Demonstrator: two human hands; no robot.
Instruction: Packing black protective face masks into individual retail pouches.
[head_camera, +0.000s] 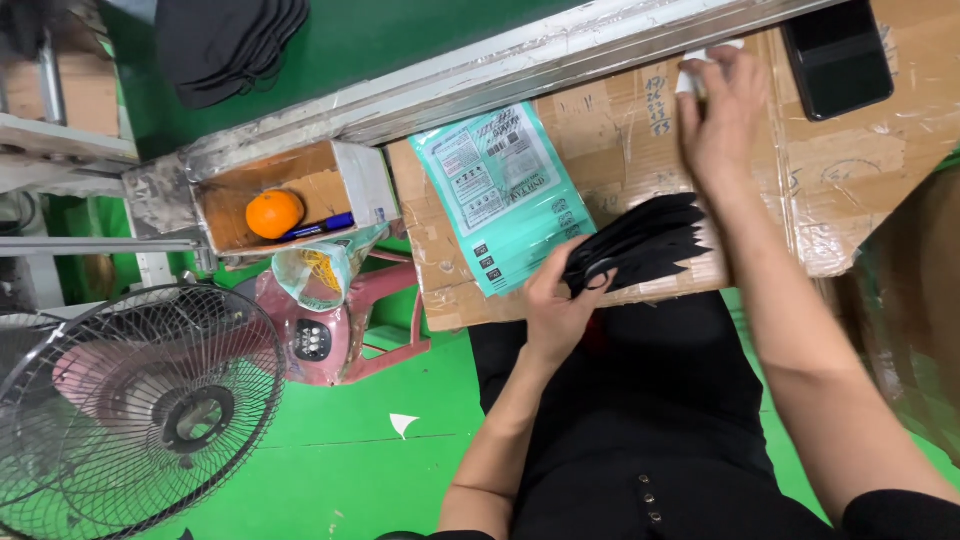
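Pinching a fanned stack of black masks at its near end, the left hand is closing its fingers round them; they look light, soft and slippery. The right hand is touching a white piece, fingers loosely curled.

One head-worn camera looks steeply down, close over the cardboard-covered worktop and green floor.

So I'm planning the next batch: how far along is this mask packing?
Early, it looks. A fanned stack of black masks is gathered in the left hand. The right hand reaches to a small white item at the cardboard's far edge. The teal pouches lie flat, seemingly unfilled, and more black masks wait on the green belt.
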